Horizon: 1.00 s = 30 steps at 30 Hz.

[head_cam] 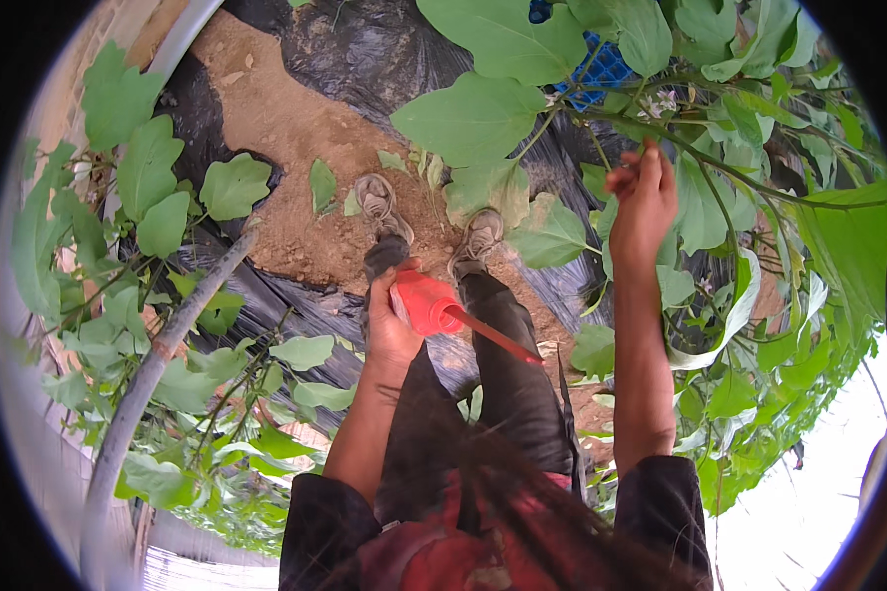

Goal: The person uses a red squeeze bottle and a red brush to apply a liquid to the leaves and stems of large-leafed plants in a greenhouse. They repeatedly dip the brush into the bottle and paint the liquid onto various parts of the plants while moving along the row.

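Note:
My left hand is wrapped around a small red plastic bottle in front of my legs. The bottle is tilted, its open mouth towards me, and a flat reddish stick juts out of the neck. Up at the right, my right hand is raised among the leaves of an eggplant plant with its fingers curled. Its fingertips meet a green branch, just below some pale lilac flowers. Whether they pinch the branch or anything small is hidden.
A grey pipe slants up at the left among more plants. Black plastic film covers parts of the bare soil. A blue mesh crate shows behind leaves. Broad leaves overhang my shoes.

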Motion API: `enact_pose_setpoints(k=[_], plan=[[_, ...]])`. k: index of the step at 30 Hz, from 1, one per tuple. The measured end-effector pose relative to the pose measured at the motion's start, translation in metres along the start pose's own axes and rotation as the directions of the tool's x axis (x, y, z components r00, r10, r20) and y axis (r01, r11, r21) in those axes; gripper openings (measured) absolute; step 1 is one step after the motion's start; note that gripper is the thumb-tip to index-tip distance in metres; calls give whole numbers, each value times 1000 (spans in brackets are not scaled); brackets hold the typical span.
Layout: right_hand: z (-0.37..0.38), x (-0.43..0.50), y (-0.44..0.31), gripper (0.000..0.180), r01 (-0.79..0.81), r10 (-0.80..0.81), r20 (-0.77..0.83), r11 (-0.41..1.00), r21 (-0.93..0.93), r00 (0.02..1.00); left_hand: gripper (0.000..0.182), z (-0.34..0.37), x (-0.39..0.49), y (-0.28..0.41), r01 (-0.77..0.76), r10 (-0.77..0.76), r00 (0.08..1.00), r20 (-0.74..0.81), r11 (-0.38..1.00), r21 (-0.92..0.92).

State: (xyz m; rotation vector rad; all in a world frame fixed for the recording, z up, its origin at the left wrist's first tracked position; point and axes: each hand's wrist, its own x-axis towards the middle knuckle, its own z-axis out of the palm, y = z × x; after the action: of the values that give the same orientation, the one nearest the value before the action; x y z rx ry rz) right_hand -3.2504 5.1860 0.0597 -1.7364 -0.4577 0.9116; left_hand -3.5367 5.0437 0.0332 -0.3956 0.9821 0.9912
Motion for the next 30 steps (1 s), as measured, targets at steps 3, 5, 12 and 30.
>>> enact_pose_setpoints(k=[3,5,12,30], plan=[[20,35,-3,37,1,10,-158,997,73,987,42,4,10,16,38,-38,999,-9,998,47],[29,51,-9,37,-38,65,-209,991,130,976,42,11,17,32,59,-59,998,-2,994,92],[35,75,5,32,-97,148,-350,983,158,925,41,29,27,94,119,-118,993,-17,964,238],[53,83,2,25,-26,108,-473,984,176,875,40,28,49,131,161,-147,987,-70,945,286]])
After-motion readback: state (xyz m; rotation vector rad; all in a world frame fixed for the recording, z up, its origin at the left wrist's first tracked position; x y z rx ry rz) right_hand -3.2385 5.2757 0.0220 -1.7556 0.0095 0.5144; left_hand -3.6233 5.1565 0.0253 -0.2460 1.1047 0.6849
